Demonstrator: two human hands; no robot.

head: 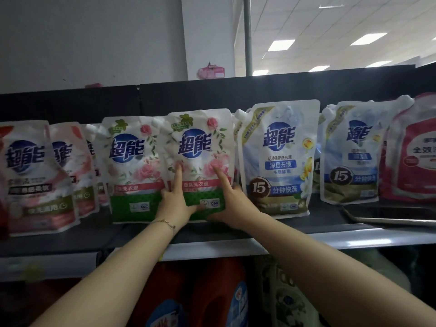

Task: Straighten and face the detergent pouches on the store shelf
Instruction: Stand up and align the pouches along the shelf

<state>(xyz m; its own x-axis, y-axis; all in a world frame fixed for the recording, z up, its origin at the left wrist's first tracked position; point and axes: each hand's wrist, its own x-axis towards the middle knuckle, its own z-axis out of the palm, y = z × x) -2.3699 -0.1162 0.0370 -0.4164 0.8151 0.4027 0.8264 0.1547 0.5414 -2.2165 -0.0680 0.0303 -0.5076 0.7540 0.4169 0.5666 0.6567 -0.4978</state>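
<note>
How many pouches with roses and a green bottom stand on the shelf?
2. The left pouch stands just left of the left hand; the right pouch is held low between that hand and the right hand. More may be hidden behind.

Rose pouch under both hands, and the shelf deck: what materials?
Rose pouch: looks like flexible glossy plastic film, given its creases and soft highlights. Shelf deck: probably dark painted metal with a matte finish, given its thin, straight front edge. Not certain.
</note>
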